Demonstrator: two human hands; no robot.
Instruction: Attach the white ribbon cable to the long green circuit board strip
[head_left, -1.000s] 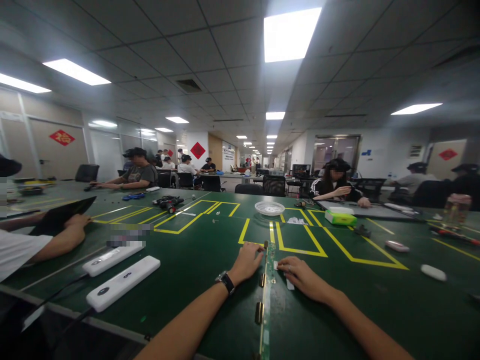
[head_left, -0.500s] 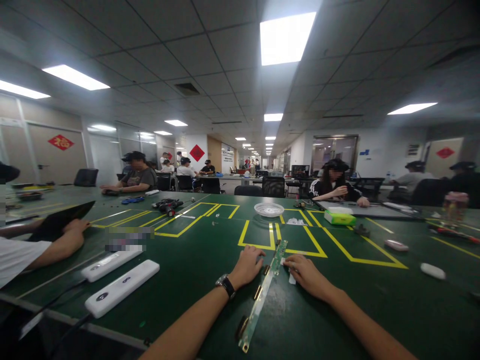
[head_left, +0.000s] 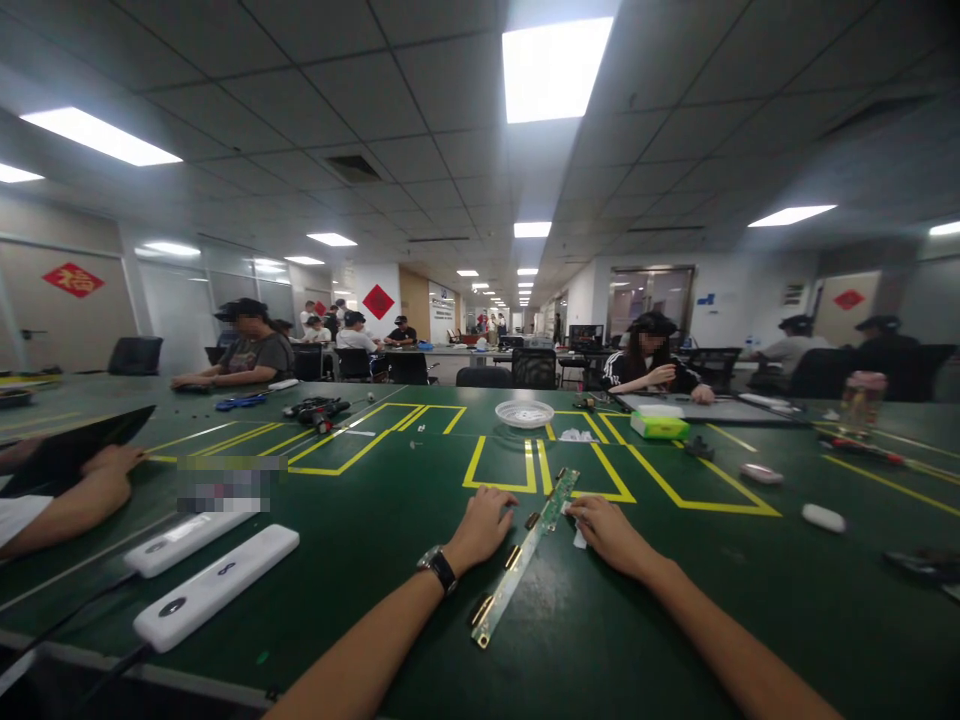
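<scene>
A long, narrow green circuit board (head_left: 517,575) lies slanted on the green table in front of me, with several dark-and-gold connectors along its left edge. My left hand (head_left: 481,525), a watch on its wrist, rests palm down just left of the board's far half. Its fingers are loosely bent and apart, holding nothing. At the right edge of the board's far end is my right hand (head_left: 606,532), its thumb and fingertips pinched at a small white piece (head_left: 565,508). Whether that piece is stuck to the board, I cannot tell. Another white scrap (head_left: 580,540) shows below those fingers.
Beyond the board stand a white round basket (head_left: 524,414) and a green tissue pack (head_left: 660,425); white scraps (head_left: 576,436) lie between them. White power strips (head_left: 217,588) and a co-worker's arm (head_left: 90,500) are at left. Yellow tape marks the table. Other people sit around.
The view has turned slightly right. The board's near end has shifted away from me, and the board lies at a greater slant. Both hands keep nearly the same places beside it.
</scene>
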